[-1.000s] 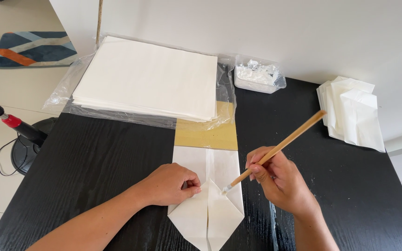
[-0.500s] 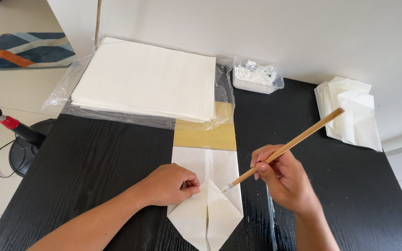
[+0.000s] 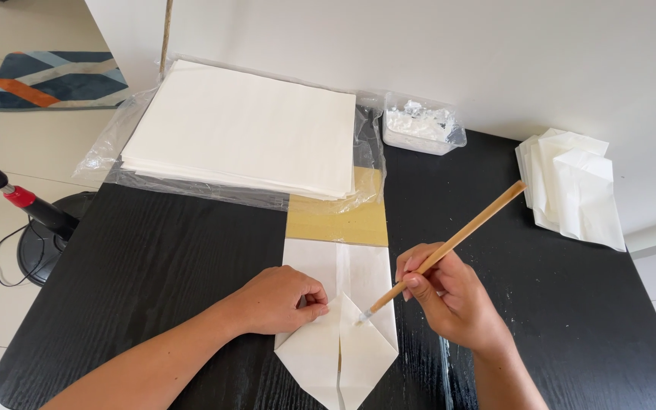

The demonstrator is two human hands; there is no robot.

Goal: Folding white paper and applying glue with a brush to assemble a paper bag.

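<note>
Around the folded paper point(image 3: 341, 319), you have bare black table point(image 3: 153, 266) to its left and right. Behind it, the yellow card point(image 3: 335, 220), paper stack point(image 3: 244, 129) and glue tub point(image 3: 421, 123) block you.

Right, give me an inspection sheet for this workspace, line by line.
Surface: black wood-grain table, a few pale smears near the right hand.
Job's things: folded white paper lying on a tan card; wooden brush, tip on the paper's fold.
Clutter: stack of white sheets on clear plastic wrap; clear tub of white paste; pile of folded white paper pieces.
Hands: left hand presses the paper flat; right hand grips the brush.
Cables: black cord looping on the floor by a round black base.
Surroundings: white wall, pale floor tiles, patterned mat, red-and-black pole.
</note>
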